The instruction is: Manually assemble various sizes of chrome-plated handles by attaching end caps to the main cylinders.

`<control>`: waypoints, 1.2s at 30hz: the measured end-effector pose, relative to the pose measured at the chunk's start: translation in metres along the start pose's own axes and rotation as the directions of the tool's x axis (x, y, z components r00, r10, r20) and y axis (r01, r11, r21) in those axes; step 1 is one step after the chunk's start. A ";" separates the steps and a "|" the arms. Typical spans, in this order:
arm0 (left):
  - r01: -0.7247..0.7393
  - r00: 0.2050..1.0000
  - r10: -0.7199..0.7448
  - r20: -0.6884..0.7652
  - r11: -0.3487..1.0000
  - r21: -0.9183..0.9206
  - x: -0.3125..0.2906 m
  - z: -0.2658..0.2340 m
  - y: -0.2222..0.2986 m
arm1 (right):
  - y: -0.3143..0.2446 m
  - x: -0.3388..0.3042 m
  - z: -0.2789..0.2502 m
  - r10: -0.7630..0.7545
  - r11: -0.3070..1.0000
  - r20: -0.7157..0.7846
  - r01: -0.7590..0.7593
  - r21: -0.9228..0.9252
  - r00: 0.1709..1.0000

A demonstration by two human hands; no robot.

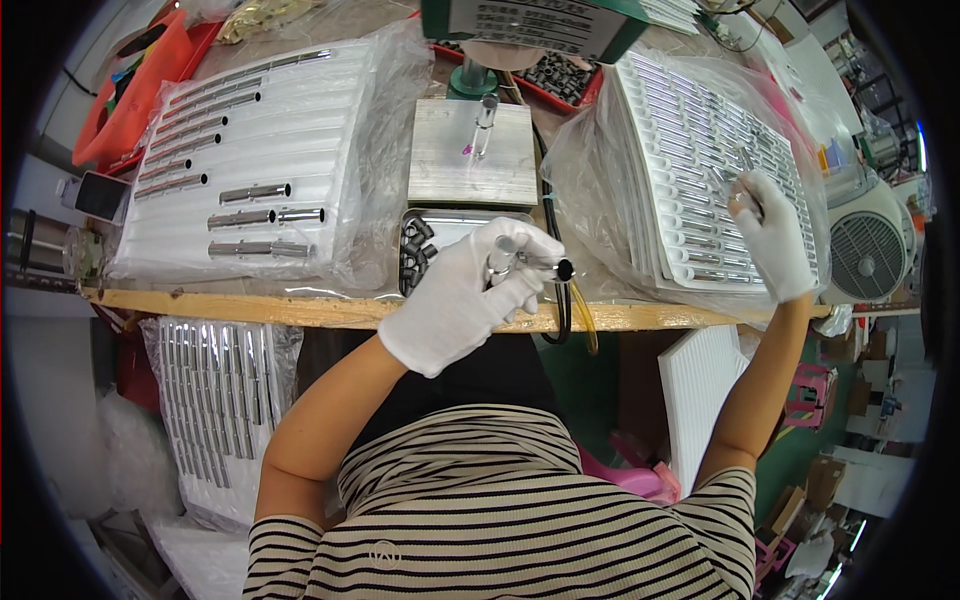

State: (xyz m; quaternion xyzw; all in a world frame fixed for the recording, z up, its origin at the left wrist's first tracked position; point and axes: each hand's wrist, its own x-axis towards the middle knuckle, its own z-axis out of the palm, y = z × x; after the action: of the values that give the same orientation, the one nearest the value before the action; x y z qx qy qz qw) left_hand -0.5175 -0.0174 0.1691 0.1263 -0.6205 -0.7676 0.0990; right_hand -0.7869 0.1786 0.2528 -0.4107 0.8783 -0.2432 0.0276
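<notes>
My left hand (450, 305), in a white glove, is closed around short chrome tubes in front of the metal block. One chrome tube (503, 255) shows between the fingers, and the dark open end of another tube (565, 270) points right. My gloved right hand (772, 235) reaches over the right-hand white tray (655, 215), which holds rows of chrome tubes (690, 130). Its fingers are bent together at a shiny tube (745, 158) lying askew over the rows; the fingers partly hide the grip.
A green machine (540, 25) stands over a metal block (430, 170) with an upright chrome tube (485, 125). A small tray holds dark fittings (415, 250). Left is a foam tray (330, 120) with several tubes; right, a fan (868, 245). Cables (562, 320) hang over the wooden edge (340, 313).
</notes>
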 end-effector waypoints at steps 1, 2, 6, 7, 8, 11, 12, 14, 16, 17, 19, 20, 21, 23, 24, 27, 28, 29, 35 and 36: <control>-0.002 1.000 0.002 -0.004 1.000 -0.004 0.001 0.003 0.000 | -0.016 -0.010 0.005 0.041 0.963 -0.020 -0.035 0.268 0.999; -0.015 1.000 0.015 -0.021 1.000 -0.012 0.002 0.007 -0.001 | -0.033 -0.022 0.017 0.029 0.907 0.006 -0.028 0.420 1.000; -0.130 0.983 0.116 -0.142 0.987 -0.097 0.001 0.014 -0.011 | -0.105 -0.058 0.090 -0.031 0.718 0.009 0.016 0.696 0.999; -0.114 0.971 0.086 -0.225 0.987 -0.116 0.000 0.016 -0.009 | -0.113 -0.061 0.100 -0.035 0.668 -0.029 0.045 0.743 0.999; -0.116 0.969 0.087 -0.231 0.987 -0.115 -0.001 0.012 -0.006 | -0.117 -0.062 0.106 -0.037 0.613 -0.067 0.076 0.786 0.997; 0.103 0.982 -0.150 -0.113 0.934 -0.342 -0.007 -0.009 0.006 | -0.115 -0.055 0.114 0.012 0.550 0.074 -0.068 0.833 0.997; 0.099 0.981 -0.149 -0.121 0.934 -0.343 -0.007 -0.016 0.006 | -0.114 -0.050 0.116 0.005 0.548 0.077 -0.067 0.833 0.997; 0.117 0.992 -0.094 0.090 0.941 -0.316 -0.007 -0.030 0.005 | -0.113 -0.039 0.119 -0.020 0.358 0.259 -0.235 0.904 0.966; 0.157 0.987 -0.132 0.094 0.929 -0.334 -0.006 -0.031 0.015 | -0.122 -0.038 0.134 -0.130 0.576 0.113 -0.018 0.817 0.985; 0.167 0.986 -0.159 0.050 0.941 -0.294 -0.005 -0.031 0.020 | -0.121 -0.039 0.136 -0.067 0.565 0.118 -0.059 0.823 0.991; 0.196 0.975 -0.213 -0.060 0.958 -0.211 -0.004 -0.031 0.033 | -0.123 -0.036 0.144 0.049 0.501 -0.043 0.013 0.866 0.998; 0.193 0.976 -0.211 -0.063 0.958 -0.211 -0.002 -0.033 0.034 | -0.126 -0.033 0.150 0.113 0.455 -0.203 0.131 0.881 0.973; 0.157 0.979 -0.178 -0.100 0.968 -0.194 -0.002 -0.035 0.034 | -0.126 -0.035 0.145 0.121 0.454 -0.170 0.097 0.886 0.978; 0.121 0.979 -0.146 -0.140 0.977 -0.176 -0.003 -0.036 0.033 | -0.129 -0.041 0.143 0.038 0.509 -0.107 0.073 0.858 0.994; 0.071 0.984 -0.099 -0.145 0.981 -0.182 -0.004 -0.033 0.030 | -0.129 -0.042 0.143 -0.039 0.565 -0.042 0.057 0.823 0.998; 0.021 0.986 -0.049 -0.162 0.985 -0.171 -0.001 -0.031 0.023 | -0.125 -0.039 0.149 -0.034 0.481 0.052 -0.029 0.876 0.998; 0.020 0.984 -0.047 -0.172 0.988 -0.154 0.001 -0.031 0.021 | -0.124 -0.036 0.150 -0.035 0.438 0.099 -0.073 0.896 0.995; 0.017 0.983 -0.044 -0.176 0.988 -0.154 0.004 -0.032 0.021 | -0.126 -0.033 0.148 -0.129 0.600 0.011 0.069 0.797 0.992; -0.093 0.776 0.538 -0.328 0.612 0.785 0.074 -0.078 0.003 | -0.134 0.037 0.155 -0.146 0.980 -0.109 0.159 0.123 0.983; -0.048 0.871 0.404 -0.280 0.637 0.770 0.086 -0.091 0.005 | -0.137 0.045 0.162 -0.188 0.972 -0.070 0.195 0.130 0.980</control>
State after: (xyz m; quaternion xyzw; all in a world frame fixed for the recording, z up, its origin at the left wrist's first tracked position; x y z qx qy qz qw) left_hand -0.5702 -0.1289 0.1499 0.2393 -0.8510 -0.3813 0.2706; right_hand -0.6795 0.0054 0.1786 -0.4835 0.8163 -0.3159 0.0069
